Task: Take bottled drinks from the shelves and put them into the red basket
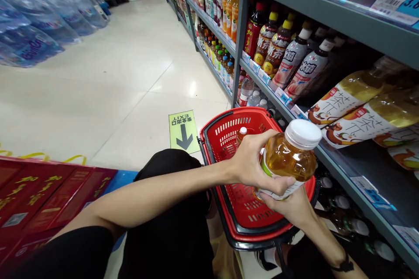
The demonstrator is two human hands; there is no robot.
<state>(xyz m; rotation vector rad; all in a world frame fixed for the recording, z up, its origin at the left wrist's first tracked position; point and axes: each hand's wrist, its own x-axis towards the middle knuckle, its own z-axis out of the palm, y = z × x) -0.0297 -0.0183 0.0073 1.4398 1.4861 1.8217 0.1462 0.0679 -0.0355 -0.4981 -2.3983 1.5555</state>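
Note:
A large bottle of amber drink (290, 157) with a white cap and a pale label is tilted in front of me. My left hand (253, 161) is closed round its near left side, the thumb lying across the label. Lower down, my right hand (293, 209) grips the bottle's underside, with part of its fingers hidden behind the bottle. Both hands are above a red shopping basket (234, 198) with a black rim and handles. Inside the basket, a smaller white-capped bottle (241, 137) stands at the far side, partly covered by my left hand.
Grey shelving (327, 152) runs along the right, stocked with tea bottles (340, 98) and other drinks. Red cartons (49, 196) are stacked at the lower left. Wrapped water bottles (39, 22) stand at the upper left. A green exit sign (182, 130) lies on the pale tiled floor.

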